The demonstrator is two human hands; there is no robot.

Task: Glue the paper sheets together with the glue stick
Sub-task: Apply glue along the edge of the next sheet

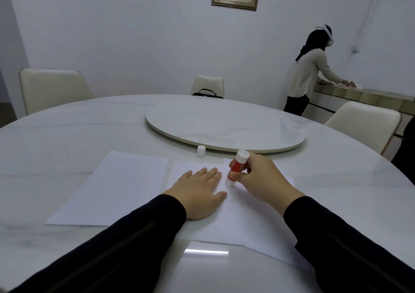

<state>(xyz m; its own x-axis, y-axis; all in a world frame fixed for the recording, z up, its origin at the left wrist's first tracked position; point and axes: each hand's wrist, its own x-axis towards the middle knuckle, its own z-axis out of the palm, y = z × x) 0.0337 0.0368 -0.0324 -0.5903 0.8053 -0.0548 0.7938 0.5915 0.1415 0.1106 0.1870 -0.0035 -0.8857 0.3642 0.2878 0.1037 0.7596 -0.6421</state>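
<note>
Two white paper sheets lie on the round marble table. The left sheet [116,187] lies bare. My left hand [199,193] rests flat, fingers spread, on the right sheet [238,223]. My right hand [260,178] grips a red and white glue stick [237,166], tilted, with its lower tip touching the right sheet just right of my left fingertips. The stick's white cap [201,151] stands on the table beyond the sheets. Another sheet's corner [226,160] seems to show under the right sheet by the stick.
A round turntable [224,126] sits in the middle of the table [67,135], just past the cap. Cream chairs [54,88] stand around the table, one with a black bag [207,93]. A person [310,74] stands at a counter at the far right.
</note>
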